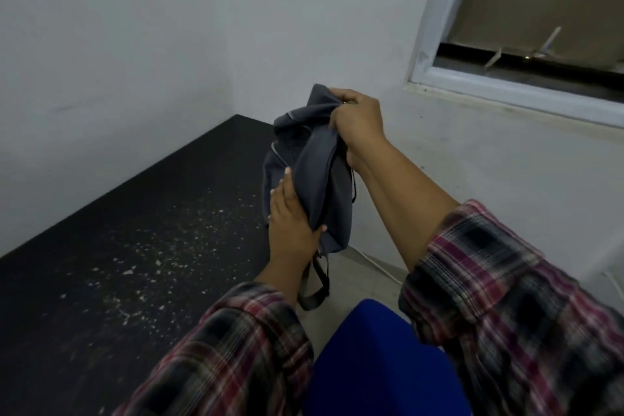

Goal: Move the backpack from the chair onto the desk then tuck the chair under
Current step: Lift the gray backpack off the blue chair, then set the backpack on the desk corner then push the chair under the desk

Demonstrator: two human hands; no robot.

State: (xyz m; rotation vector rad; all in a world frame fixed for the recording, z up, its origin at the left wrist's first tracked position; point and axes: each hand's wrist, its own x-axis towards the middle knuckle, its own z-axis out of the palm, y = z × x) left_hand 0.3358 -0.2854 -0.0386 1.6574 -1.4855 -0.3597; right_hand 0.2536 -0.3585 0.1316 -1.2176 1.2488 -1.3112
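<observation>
A dark grey backpack [317, 176] hangs upright in the air at the right edge of the black desk [128, 246]. My right hand [354, 121] grips its bunched top. My left hand [290, 223] presses flat against its lower left side, thumb hooked around the fabric. A black strap [315, 284] dangles below the bag. The blue chair seat [374, 361] lies below, between my forearms, with nothing on its visible part. I cannot tell whether the bag's base touches the desk.
White specks are scattered over the middle of the desk top. White walls meet in a corner behind the desk. A white-framed window [526, 84] is at the upper right. A white cable [378, 265] runs along the floor by the wall.
</observation>
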